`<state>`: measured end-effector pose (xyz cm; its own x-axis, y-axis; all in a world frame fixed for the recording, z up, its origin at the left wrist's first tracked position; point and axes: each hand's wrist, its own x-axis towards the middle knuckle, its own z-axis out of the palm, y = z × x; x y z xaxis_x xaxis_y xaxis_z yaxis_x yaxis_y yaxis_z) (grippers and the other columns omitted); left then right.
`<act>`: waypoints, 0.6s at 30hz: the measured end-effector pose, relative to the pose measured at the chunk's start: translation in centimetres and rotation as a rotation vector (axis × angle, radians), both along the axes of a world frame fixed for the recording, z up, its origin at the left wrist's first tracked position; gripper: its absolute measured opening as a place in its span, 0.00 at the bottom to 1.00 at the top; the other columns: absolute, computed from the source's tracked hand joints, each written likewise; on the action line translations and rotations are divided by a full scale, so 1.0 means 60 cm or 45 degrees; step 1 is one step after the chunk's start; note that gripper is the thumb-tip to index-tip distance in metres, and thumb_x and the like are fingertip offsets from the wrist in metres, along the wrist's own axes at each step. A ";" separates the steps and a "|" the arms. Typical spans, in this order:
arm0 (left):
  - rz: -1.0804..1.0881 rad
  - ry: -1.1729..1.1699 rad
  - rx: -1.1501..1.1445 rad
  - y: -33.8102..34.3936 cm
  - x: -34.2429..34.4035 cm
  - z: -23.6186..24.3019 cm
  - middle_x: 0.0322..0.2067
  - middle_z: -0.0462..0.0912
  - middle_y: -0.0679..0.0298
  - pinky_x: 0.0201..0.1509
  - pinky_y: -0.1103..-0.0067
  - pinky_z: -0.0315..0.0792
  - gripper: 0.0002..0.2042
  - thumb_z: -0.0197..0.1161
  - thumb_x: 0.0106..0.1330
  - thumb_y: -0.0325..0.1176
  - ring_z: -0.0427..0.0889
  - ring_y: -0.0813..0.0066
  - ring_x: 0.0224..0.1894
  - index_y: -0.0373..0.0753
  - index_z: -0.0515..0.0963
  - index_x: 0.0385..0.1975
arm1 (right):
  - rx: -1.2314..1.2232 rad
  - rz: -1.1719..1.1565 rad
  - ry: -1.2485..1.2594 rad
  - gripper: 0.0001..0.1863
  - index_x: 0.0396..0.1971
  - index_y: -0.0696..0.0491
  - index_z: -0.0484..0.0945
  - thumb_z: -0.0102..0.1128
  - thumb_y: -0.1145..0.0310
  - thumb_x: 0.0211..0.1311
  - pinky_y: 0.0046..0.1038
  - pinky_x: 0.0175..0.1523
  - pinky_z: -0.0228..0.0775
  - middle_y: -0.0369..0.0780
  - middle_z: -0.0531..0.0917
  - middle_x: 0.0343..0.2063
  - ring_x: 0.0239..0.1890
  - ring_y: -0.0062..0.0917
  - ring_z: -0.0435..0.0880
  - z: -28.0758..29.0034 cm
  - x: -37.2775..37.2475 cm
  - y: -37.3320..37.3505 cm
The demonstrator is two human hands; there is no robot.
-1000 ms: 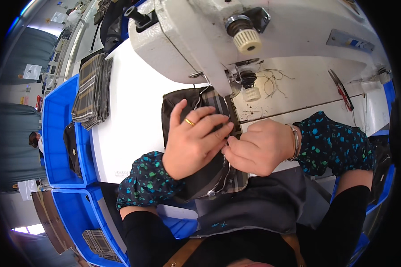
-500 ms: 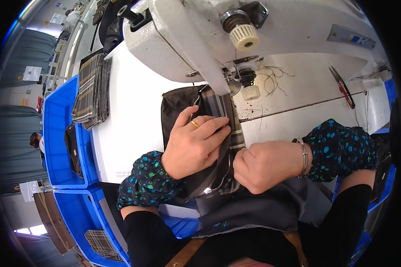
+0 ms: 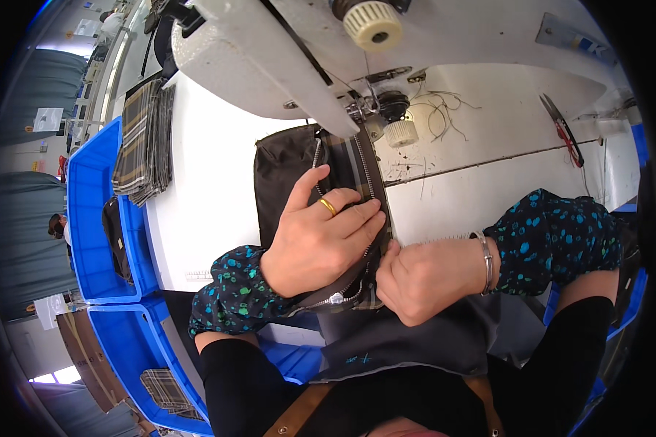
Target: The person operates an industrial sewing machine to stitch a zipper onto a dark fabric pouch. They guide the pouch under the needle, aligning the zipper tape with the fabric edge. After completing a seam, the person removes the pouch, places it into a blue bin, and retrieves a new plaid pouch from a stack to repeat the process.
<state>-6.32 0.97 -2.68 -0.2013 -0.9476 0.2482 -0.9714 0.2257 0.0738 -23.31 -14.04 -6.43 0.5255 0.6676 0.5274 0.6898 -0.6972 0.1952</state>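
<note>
A dark brown fabric piece with a plaid strip (image 3: 278,156) lies under the white sewing machine's (image 3: 251,58) needle area, two metal zipper tapes (image 3: 366,167) running along it. My left hand (image 3: 321,237) rests on it, fingers spread and slightly bent over the zippers, fingertips near the right-hand tape. My right hand (image 3: 423,277), lower and to the right, has its fingers curled in a pinch at the piece's right edge; the exact part between the fingertips is hidden. A metal zipper pull (image 3: 335,298) shows below my left hand.
Stacked plaid pieces (image 3: 140,138) sit at the white table's (image 3: 178,240) left. Blue bins (image 3: 87,226) stand beside it, holding dark and plaid pieces. Red-handled scissors (image 3: 561,127) and loose threads (image 3: 444,109) lie right of the needle. A co-worker (image 3: 60,226) is at far left.
My right hand has moved down and right, away from my left fingers, to the fabric's edge. My left hand stays on the piece. The machine sits higher in view.
</note>
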 end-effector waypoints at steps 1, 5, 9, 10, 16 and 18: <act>0.008 -0.002 -0.003 0.000 -0.002 -0.001 0.47 0.89 0.70 0.72 0.52 0.64 0.17 0.72 0.49 0.33 0.85 0.71 0.49 0.42 0.89 0.42 | 0.005 0.000 -0.003 0.16 0.18 0.65 0.82 0.62 0.64 0.39 0.31 0.27 0.80 0.50 0.83 0.20 0.22 0.34 0.85 -0.001 0.001 0.000; -0.047 -0.098 0.002 -0.005 -0.003 -0.002 0.46 0.88 0.71 0.72 0.53 0.65 0.16 0.71 0.51 0.33 0.85 0.73 0.47 0.42 0.89 0.42 | 0.047 0.008 -0.009 0.13 0.16 0.63 0.81 0.63 0.66 0.40 0.31 0.26 0.79 0.46 0.80 0.17 0.20 0.32 0.83 -0.004 0.004 -0.001; -0.043 -0.091 0.051 -0.012 -0.002 0.005 0.45 0.88 0.72 0.73 0.53 0.64 0.15 0.70 0.53 0.32 0.84 0.75 0.46 0.42 0.89 0.42 | 0.107 0.008 0.017 0.11 0.16 0.60 0.79 0.63 0.66 0.42 0.30 0.23 0.76 0.42 0.76 0.15 0.18 0.30 0.79 -0.012 0.008 -0.002; -0.037 -0.091 0.052 -0.016 0.005 0.007 0.45 0.88 0.72 0.73 0.53 0.63 0.15 0.69 0.53 0.32 0.84 0.75 0.46 0.42 0.89 0.42 | 0.124 -0.016 0.000 0.11 0.16 0.59 0.78 0.63 0.66 0.42 0.30 0.23 0.75 0.41 0.75 0.15 0.17 0.29 0.78 -0.013 0.013 -0.005; 0.014 -0.060 0.042 -0.042 0.047 0.012 0.45 0.89 0.73 0.73 0.52 0.61 0.15 0.70 0.54 0.33 0.83 0.74 0.44 0.45 0.90 0.43 | 0.137 -0.108 -0.050 0.08 0.16 0.56 0.76 0.63 0.67 0.41 0.28 0.20 0.73 0.39 0.74 0.17 0.19 0.28 0.79 -0.017 0.047 -0.027; 0.023 -0.055 0.046 -0.050 0.060 0.009 0.45 0.90 0.73 0.71 0.51 0.61 0.15 0.70 0.53 0.33 0.83 0.74 0.44 0.46 0.90 0.43 | 0.149 -0.138 -0.056 0.08 0.16 0.56 0.76 0.63 0.67 0.41 0.28 0.20 0.72 0.39 0.73 0.16 0.18 0.28 0.78 -0.027 0.056 -0.031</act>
